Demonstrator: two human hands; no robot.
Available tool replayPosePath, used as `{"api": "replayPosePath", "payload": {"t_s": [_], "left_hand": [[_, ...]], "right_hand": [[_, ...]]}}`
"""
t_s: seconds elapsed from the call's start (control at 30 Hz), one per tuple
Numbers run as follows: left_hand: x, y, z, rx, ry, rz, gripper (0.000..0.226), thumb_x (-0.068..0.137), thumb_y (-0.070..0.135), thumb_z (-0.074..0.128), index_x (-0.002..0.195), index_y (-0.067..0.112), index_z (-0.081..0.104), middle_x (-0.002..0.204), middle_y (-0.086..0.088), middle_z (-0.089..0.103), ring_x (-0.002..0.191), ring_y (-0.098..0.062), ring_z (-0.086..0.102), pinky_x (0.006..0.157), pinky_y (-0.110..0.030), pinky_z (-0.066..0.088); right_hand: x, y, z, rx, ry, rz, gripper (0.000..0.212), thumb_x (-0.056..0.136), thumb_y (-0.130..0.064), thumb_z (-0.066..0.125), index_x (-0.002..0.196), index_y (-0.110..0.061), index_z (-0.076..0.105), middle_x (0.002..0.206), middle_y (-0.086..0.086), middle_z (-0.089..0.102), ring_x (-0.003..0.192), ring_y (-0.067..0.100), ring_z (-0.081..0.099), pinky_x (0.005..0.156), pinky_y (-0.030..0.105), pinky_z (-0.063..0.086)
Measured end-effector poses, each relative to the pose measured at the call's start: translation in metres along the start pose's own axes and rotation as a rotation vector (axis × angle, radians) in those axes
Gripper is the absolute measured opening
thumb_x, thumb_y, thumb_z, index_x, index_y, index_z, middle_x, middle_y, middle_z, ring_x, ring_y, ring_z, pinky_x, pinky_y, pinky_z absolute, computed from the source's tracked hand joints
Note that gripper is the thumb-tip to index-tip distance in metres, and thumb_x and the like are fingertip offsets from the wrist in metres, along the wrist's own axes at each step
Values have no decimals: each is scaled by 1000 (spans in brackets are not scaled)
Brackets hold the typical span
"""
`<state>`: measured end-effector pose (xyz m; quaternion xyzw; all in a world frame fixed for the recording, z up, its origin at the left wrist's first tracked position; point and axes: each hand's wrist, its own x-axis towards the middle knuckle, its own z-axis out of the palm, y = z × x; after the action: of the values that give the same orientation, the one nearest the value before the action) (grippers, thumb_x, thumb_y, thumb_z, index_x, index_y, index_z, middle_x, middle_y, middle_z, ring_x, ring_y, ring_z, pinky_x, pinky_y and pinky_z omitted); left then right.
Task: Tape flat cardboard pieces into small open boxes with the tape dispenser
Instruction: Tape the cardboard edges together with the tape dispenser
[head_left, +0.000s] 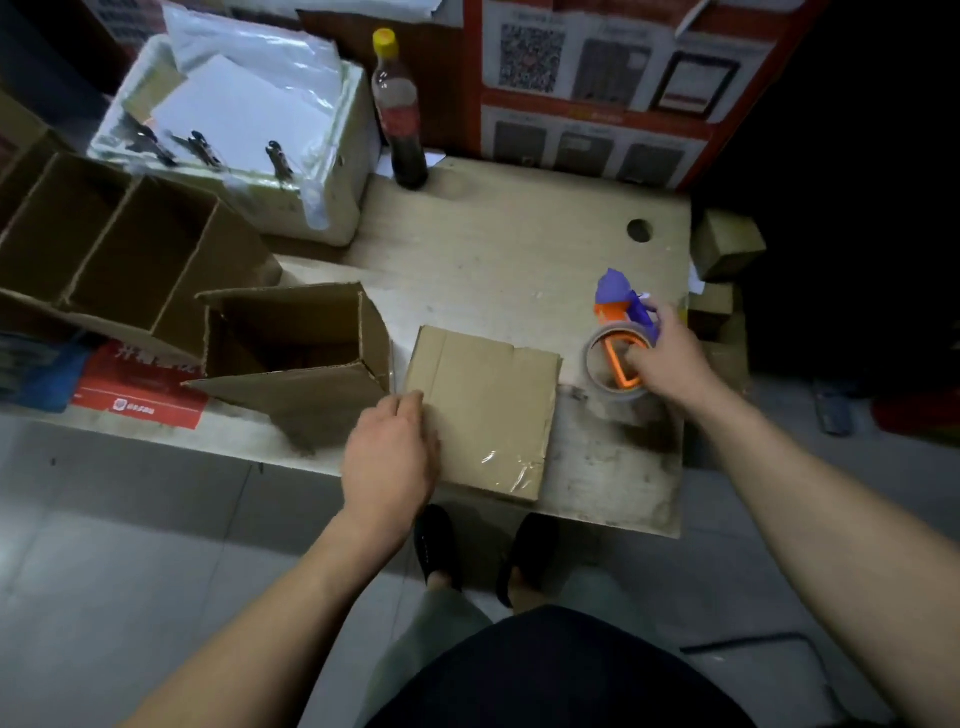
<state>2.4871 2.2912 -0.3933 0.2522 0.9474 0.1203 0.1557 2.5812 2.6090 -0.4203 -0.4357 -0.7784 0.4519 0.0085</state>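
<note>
— Where was the box (485, 410) when you looked?

— On the desk (519, 249), at its near edge, right in front of the person. It lay closed side up, with clear tape shining along its near right corner.

— And the hands?

— The left hand (387, 457) rested on the box's left edge, fingers curled over it. The right hand (667, 353) was out to the right, on the dispenser (621, 338), fingers curled round its orange frame beside the tape roll. The dispenser sat on the desk, purple part pointing away from the person, apart from the box.

— What about the other containers?

— Just left of the box stood an open carton (291, 338), flaps up. It was dark inside, so I couldn't tell what it held. Further left sat a bigger carton (109, 249) split by cardboard dividers into several compartments; those looked bare as far as I could see. Behind that was a white foam crate (332, 171) with white sheets (234, 111) and clear plastic lying across its top, and a few dark clips on the near rim.

— Anything else on the desk?

— A bottle (397, 111) with a yellow cap and a red label, dark liquid low in it, stood at the back beside the crate. A red printed sheet (140, 387) lay under the cartons at the left edge.
</note>
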Motion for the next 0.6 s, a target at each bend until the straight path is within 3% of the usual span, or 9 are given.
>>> {"api": "replayPosePath", "payload": {"t_s": [0.07,0.13,0.2,0.27,0.4,0.6], "left_hand": [[4,28,-22,-240,-7,62,42,98,40,62,134,19,63,128,0,68,115,-20,63,98,-36,49],[9,64,-42,-572,-128,46,37,97,49,63,125,26,70,118,12,73,109,-5,67,99,-31,53],[16,95,-55,-975,-344,-74,33,97,49,63,112,22,74,106,7,78,100,-6,72,98,-36,57],[23,116,-63,-1197,-544,-184,39,97,50,62,111,16,73,101,0,79,96,-14,75,97,-41,57],[28,133,-61,-1204,-647,-205,41,97,46,66,106,7,75,84,-2,77,77,-13,72,93,-40,55],[30,139,-46,-1096,-572,-205,34,96,30,70,104,-3,74,101,-18,76,86,-19,71,92,-40,56]], "right_hand": [[-37,-5,-13,132,-28,-127,79,78,13,64,141,-33,50,130,2,62,109,13,65,87,16,52],[-72,-10,-24,181,-42,-220,91,73,18,60,142,-40,52,134,-3,61,116,9,63,93,24,55],[-100,-11,-31,151,-27,-293,92,73,18,62,144,-40,53,136,-15,56,124,6,57,98,23,51],[-120,-9,-35,73,5,-360,91,74,15,66,145,-40,52,132,-21,52,121,5,54,99,20,47],[-134,6,-39,-81,60,-491,92,70,11,66,149,-34,52,126,-5,49,116,10,53,100,20,43],[-132,25,-45,-425,217,-712,74,81,-5,60,151,-25,48,123,12,53,111,26,49,96,27,41]]}}
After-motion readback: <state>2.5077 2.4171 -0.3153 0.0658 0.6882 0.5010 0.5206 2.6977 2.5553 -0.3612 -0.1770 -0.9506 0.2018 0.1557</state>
